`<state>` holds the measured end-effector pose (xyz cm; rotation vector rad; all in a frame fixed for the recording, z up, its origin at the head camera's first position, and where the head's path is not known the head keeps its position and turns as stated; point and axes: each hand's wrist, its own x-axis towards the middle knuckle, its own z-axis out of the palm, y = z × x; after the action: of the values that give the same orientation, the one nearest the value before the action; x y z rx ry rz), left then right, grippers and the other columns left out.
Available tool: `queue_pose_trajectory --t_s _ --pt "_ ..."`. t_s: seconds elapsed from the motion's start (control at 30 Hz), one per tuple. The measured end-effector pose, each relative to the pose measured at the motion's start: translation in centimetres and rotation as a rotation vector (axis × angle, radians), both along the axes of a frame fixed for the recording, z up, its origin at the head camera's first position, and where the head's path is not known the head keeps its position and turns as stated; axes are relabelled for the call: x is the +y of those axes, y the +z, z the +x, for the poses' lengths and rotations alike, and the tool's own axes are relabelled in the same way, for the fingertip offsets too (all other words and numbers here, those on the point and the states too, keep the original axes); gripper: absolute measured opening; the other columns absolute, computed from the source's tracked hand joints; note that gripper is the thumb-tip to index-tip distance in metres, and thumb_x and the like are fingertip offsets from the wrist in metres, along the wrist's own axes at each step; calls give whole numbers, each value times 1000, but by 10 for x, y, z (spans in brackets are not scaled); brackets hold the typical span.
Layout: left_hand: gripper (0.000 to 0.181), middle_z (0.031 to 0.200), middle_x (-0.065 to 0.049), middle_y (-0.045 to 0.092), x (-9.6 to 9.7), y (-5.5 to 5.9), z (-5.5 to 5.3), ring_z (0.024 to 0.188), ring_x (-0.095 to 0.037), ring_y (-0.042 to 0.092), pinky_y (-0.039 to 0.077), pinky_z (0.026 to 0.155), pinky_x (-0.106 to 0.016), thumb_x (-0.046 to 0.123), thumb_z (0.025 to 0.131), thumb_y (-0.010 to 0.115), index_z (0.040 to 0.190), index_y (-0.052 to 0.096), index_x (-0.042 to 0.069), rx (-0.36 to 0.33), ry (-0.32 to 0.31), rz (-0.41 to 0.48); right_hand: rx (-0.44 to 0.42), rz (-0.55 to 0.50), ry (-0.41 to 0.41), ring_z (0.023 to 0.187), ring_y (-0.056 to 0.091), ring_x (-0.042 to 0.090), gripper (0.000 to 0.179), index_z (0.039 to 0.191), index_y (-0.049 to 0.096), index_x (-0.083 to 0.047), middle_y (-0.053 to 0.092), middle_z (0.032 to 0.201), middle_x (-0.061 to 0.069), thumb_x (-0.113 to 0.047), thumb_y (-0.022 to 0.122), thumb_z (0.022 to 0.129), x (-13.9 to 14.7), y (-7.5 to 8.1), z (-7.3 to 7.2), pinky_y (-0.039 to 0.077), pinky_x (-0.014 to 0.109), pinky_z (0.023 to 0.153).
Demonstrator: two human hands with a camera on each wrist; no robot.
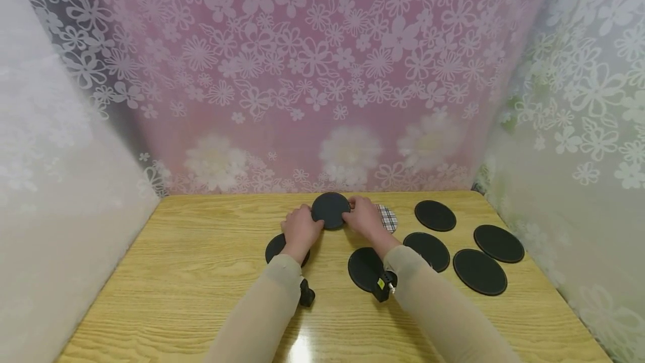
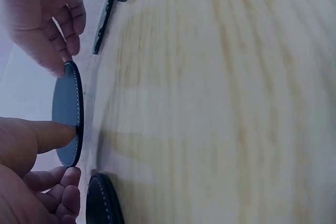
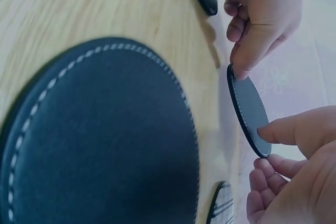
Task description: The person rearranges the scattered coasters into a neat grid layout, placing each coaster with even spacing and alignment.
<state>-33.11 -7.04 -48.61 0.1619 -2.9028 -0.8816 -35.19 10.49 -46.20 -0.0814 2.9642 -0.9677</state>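
Note:
Between both hands is a round black coaster with pale stitching along its rim, near the table's back edge. My left hand pinches its left side, thumb on the dark face and fingers behind. At the opposite side, my right hand pinches the rim the same way. Both wrist views show the coaster tilted up, its face turned toward me. A plaid coaster lies just right of my right hand, partly covered by it. Another black coaster lies under my left wrist.
Several more black coasters lie at the right of the wooden table, among them one at the back and one nearer the front. A black coaster sits beneath my right forearm. Flowered curtains enclose the table's back and sides.

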Motion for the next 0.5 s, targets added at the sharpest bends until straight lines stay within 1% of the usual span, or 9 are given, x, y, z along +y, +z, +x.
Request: queue_pose_trajectory --t_s 0.1,0.23,0.33,0.5 --pt "47 127 -17 74 -5 1 2 121 -45 64 46 104 -63 32 101 84 138 71 6 15 17 44 -10 -79 4 132 63 39 51 154 57 4 65 142 22 -14 71 108 -5 4 1 52 55 108" --pt "47 126 -12 76 -12 3 5 123 -45 63 44 106 -64 31 101 84 139 71 6 46 41 98 0 -159 3 132 64 40 50 153 58 5 66 140 24 -10 70 107 -11 8 4 53 54 107" --pt "48 128 -11 76 -18 6 8 123 -45 63 43 106 -65 30 101 84 140 71 5 71 50 132 -1 -200 2 132 63 40 50 153 58 5 65 141 25 -8 70 107 -15 8 5 54 53 106" --pt "47 129 -11 76 -31 9 13 123 -44 63 41 107 -65 28 101 84 140 71 5 107 56 163 -11 -233 6 131 64 38 47 153 60 2 66 140 22 -9 70 108 -24 8 6 56 52 104"
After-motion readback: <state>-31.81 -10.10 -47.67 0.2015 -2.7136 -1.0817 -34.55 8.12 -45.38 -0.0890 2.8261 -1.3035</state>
